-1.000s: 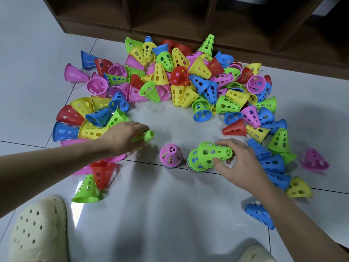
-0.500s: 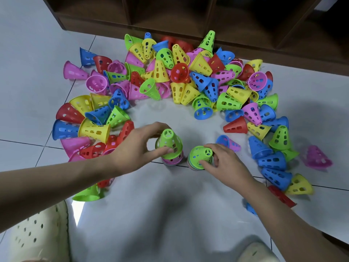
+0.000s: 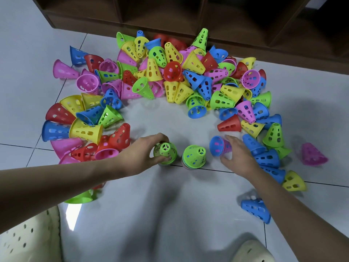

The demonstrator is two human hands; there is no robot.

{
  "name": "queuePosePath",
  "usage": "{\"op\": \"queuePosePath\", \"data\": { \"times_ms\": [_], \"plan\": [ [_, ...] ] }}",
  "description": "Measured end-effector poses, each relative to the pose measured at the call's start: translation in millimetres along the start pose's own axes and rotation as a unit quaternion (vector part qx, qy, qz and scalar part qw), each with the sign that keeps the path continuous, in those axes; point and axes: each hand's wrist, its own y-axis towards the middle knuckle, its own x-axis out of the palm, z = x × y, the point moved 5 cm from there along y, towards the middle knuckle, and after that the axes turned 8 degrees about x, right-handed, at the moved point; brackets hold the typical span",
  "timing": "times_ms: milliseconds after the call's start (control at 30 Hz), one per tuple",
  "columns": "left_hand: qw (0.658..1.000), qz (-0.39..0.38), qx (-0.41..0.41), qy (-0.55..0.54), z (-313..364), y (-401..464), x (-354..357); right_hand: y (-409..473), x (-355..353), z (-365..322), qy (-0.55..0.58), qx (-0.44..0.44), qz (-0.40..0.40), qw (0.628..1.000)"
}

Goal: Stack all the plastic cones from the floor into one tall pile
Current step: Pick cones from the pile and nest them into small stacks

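Observation:
Two short stacks of plastic cones stand upright on the floor in front of me. My left hand (image 3: 140, 153) grips the green top cone (image 3: 165, 152) of the left stack, fingers curled round it. The right stack (image 3: 194, 157) has a green cone on top and stands free. My right hand (image 3: 238, 155) reaches over a blue cone nested with a pink one (image 3: 218, 146) lying on its side; thumb and fingers curl around it. Many loose cones (image 3: 170, 76) in red, yellow, blue, green and pink lie in an arc beyond.
A dark wooden shelf unit (image 3: 188, 14) runs along the far edge. Cream perforated clogs sit at the bottom left (image 3: 28, 237) and bottom right (image 3: 253, 252). A blue cone (image 3: 255, 209) lies by my right forearm, a pink one (image 3: 312, 155) far right.
My left hand has pushed the green cone down onto the pink one. My right hand left the green-topped stack and moved right to the blue-and-pink cone lying on its side.

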Motion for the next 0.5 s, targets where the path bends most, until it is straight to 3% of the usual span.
{"op": "queuePosePath", "data": {
  "times_ms": [167, 300, 500],
  "plan": [
    [0.999, -0.017, 0.001, 0.032, -1, -1, -2, 17, 10, -7, -0.032, 0.002, -0.004, 0.999],
    [0.995, -0.034, 0.019, 0.087, -10, -11, -16, 14, 12, -6, 0.070, 0.037, 0.003, 0.997],
    [0.976, 0.084, -0.024, 0.198, -36, -32, -52, -1, -1, -5, 0.090, 0.019, 0.050, 0.995]
  ]
}}
